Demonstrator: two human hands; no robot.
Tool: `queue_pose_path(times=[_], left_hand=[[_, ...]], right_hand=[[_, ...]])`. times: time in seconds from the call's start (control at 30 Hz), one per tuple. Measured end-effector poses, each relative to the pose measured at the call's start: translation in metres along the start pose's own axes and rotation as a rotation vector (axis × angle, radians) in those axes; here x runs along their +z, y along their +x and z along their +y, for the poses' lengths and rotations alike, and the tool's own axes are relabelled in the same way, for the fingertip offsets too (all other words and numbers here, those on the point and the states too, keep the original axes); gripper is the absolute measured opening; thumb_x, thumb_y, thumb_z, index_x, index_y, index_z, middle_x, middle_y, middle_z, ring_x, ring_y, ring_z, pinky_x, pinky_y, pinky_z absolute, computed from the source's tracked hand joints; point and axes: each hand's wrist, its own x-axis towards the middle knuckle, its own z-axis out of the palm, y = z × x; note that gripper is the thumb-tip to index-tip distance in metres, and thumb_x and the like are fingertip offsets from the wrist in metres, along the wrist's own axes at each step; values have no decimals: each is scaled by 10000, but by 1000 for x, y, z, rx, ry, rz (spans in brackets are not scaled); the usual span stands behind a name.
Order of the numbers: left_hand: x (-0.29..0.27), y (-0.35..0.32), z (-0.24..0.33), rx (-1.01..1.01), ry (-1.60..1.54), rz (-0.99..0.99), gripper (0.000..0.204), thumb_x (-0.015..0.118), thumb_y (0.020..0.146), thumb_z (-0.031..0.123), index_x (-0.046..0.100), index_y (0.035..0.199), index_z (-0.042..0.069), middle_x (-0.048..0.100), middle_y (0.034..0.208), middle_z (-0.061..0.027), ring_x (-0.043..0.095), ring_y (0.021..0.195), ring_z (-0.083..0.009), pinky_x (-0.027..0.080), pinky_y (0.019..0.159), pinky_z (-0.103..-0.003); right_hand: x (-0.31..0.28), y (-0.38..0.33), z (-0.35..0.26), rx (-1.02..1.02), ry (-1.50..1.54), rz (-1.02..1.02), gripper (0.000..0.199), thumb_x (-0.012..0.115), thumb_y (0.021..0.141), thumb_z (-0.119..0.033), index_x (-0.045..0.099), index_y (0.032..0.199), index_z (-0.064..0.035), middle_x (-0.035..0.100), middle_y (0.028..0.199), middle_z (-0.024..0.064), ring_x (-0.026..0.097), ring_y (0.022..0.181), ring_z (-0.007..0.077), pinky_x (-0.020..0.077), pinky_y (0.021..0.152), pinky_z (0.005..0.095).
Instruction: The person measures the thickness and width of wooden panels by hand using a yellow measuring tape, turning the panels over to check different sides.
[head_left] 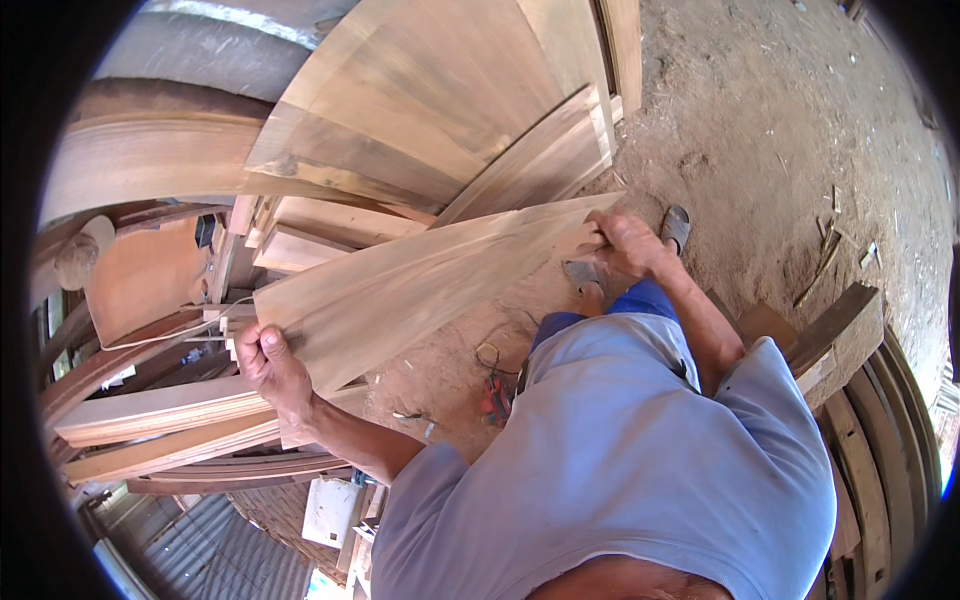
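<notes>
A wide, flat wooden board (410,285) is held up in front of my body, tilted so that its face shows. My left hand (272,368) grips its left end, thumb on the face and fingers curled behind the edge. At the narrower-looking right end, my right hand (632,243) is closed round the edge, its fingers partly hidden. Just beyond the board, a shorter wooden plank (535,165) leans against a large wooden panel (420,85).
Stacked timber (170,412) lies along the left side. More boards (868,460) stand at the lower right. On the dirt floor (770,150) are wood scraps (825,250) and, near my feet, a red power tool (495,402) with a cord. A white container (330,512) is at lower left.
</notes>
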Motion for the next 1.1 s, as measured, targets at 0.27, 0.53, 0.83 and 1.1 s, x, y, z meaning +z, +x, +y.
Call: queue_pose_path(times=[0.27, 0.53, 0.83, 1.1], left_hand=[[13, -3, 22, -66, -4, -35, 186, 755, 904, 111, 618, 989, 18, 606, 927, -17, 523, 821, -87, 448, 757, -243], [31, -5, 50, 52, 31, -88, 192, 767, 879, 84, 613, 966, 9, 621, 863, -48, 541, 786, -121, 450, 726, -256], [35, -3, 55, 150, 56, -77, 242, 797, 834, 73, 608, 971, 11, 602, 787, -69, 532, 695, -149, 448, 653, -270], [42, 7, 45, 111, 78, -45, 243, 810, 823, 110, 629, 958, 21, 629, 751, -90, 570, 653, -179, 476, 624, -294]], right_hand=[[-95, 21, -101, -190, 5, 81, 509, 800, 786, -102, 540, 1222, -64, 618, 1033, 180, 588, 1049, 390, 486, 890, 461], [-100, 53, -129, -286, -104, -32, 570, 816, 778, -123, 524, 1263, -58, 615, 1030, 176, 597, 1063, 371, 493, 894, 455], [-105, 62, -144, -341, 15, -101, 534, 841, 728, -83, 553, 1174, -35, 636, 1000, 165, 623, 1007, 345, 498, 850, 450], [-123, 69, -193, -475, 202, -50, 439, 849, 715, -97, 597, 1062, -4, 625, 874, 114, 615, 822, 242, 476, 723, 383]])
